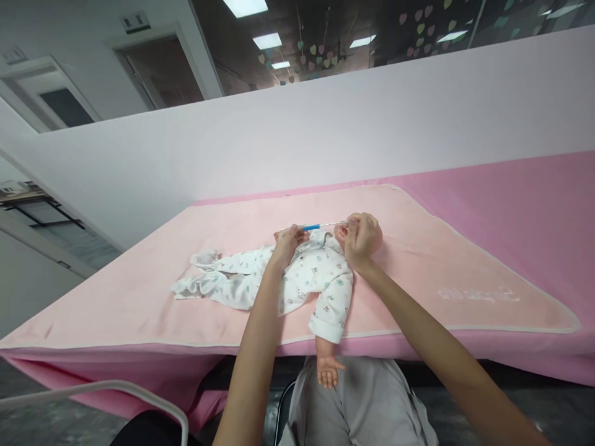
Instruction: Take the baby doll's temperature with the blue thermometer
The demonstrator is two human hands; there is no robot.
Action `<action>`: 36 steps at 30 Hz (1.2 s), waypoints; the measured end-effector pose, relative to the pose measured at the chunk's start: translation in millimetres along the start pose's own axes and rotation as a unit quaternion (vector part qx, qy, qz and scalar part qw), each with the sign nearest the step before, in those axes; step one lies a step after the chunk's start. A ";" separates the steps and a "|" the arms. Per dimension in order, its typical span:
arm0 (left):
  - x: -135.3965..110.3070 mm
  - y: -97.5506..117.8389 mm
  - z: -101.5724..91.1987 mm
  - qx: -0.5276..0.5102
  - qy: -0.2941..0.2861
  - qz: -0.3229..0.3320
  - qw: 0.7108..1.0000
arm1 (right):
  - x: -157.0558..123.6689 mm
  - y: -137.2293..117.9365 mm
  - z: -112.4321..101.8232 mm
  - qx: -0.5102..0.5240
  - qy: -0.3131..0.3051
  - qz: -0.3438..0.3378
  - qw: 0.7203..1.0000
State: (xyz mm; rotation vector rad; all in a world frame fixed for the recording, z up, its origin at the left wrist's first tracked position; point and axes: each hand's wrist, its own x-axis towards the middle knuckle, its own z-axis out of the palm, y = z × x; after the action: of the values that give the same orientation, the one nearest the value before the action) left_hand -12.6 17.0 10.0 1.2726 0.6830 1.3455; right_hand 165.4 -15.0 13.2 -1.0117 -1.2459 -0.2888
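A baby doll (pixel 297 279) in a white printed sleepsuit lies on a pale pink blanket (pixel 418 279), its head to the right and one arm hanging over the table's front edge. My left hand (pixel 288 243) pinches the blue end of a thin thermometer (pixel 320 226) above the doll's chest. My right hand (pixel 361 238) pinches the clear end of the same thermometer and covers most of the doll's head. The thermometer lies level between both hands.
The blanket covers a table with a darker pink cloth (pixel 534 204). A white partition wall (pixel 325 124) stands behind it. A white rail (pixel 116 396) curves at the lower left. My grey-clad lap (pixel 353 402) is under the table's edge.
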 end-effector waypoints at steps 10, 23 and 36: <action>-4.3 -3.3 13.3 0.363 -0.086 0.028 0.927 | -22.6 -4.5 -108.4 -0.057 0.148 0.070 0.985; -4.0 -3.0 12.1 0.299 -0.077 0.014 0.951 | -97.8 2.4 -160.2 -0.260 -0.211 -0.052 0.941; -2.8 -10.7 8.2 0.308 -0.080 0.033 0.947 | -91.8 -26.0 -133.7 -0.405 -0.301 -0.041 0.862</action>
State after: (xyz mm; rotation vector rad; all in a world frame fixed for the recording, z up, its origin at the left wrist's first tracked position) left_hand -2.1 14.6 1.4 1.8929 0.9979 1.0952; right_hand 202.2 -161.4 -51.5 -1.8731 -1.7903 -0.6274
